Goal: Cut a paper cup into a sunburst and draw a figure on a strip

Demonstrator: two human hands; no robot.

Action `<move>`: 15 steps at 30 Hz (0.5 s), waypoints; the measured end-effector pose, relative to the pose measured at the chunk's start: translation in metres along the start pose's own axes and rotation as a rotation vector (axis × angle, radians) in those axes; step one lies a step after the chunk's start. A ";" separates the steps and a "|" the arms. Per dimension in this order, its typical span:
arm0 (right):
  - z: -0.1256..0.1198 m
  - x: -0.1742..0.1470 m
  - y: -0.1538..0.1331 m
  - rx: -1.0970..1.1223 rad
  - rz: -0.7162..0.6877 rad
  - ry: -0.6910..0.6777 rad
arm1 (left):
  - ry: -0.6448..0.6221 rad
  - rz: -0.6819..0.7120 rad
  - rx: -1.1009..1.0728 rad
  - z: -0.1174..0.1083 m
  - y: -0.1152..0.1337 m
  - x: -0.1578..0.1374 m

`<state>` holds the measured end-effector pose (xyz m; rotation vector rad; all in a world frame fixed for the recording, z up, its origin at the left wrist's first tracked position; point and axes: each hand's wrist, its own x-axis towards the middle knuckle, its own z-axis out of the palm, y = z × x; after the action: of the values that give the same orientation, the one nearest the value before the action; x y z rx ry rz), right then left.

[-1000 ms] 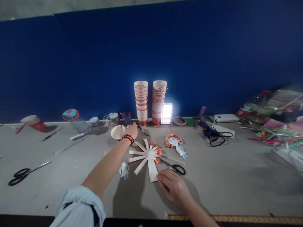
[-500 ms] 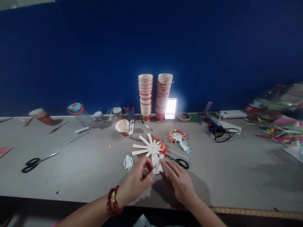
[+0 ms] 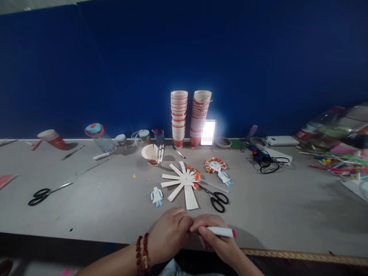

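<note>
In my right hand (image 3: pixel 214 232) is a white marker (image 3: pixel 220 231), its red end pointing right. My left hand (image 3: pixel 172 230) is closed close against the right fingers at the marker's other end; what its fingertips pinch is hidden. Just beyond both hands lies a paper cup cut into flat strips (image 3: pixel 184 179), spread like a wheel, with some orange-red curled strips on its right side. A small paper doll body with blue outlines (image 3: pixel 156 196) rests to its left. Black-handled scissors (image 3: pixel 219 199) touch the wheel's right side.
Two tall stacks of paper cups (image 3: pixel 178 119) stand at the back. A finished-looking paper doll (image 3: pixel 217 166) lies right of centre. Further scissors (image 3: pixel 43 194), a tilted cup (image 3: pixel 53 138) and a bottle (image 3: pixel 99 136) are leftward; a black cable (image 3: pixel 267 159) and colourful sticks (image 3: pixel 335 163) rightward.
Both hands have drawn back from the cut cup toward the table's front edge and come together. The marker has moved with them and now lies sideways in my right hand.
</note>
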<state>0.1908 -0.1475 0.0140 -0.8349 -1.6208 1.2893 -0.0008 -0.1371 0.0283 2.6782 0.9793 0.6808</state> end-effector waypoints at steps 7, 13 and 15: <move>0.004 -0.002 0.000 0.143 0.151 0.067 | -0.165 -0.074 -0.015 -0.001 0.007 -0.007; 0.007 -0.002 0.003 0.203 0.233 0.131 | -0.272 -0.196 -0.226 -0.005 0.011 -0.006; 0.008 0.002 0.004 0.219 0.310 0.164 | -0.286 -0.231 -0.322 -0.006 0.009 -0.002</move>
<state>0.1829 -0.1480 0.0103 -1.0524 -1.2288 1.5377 0.0006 -0.1451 0.0361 2.2591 0.9849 0.3591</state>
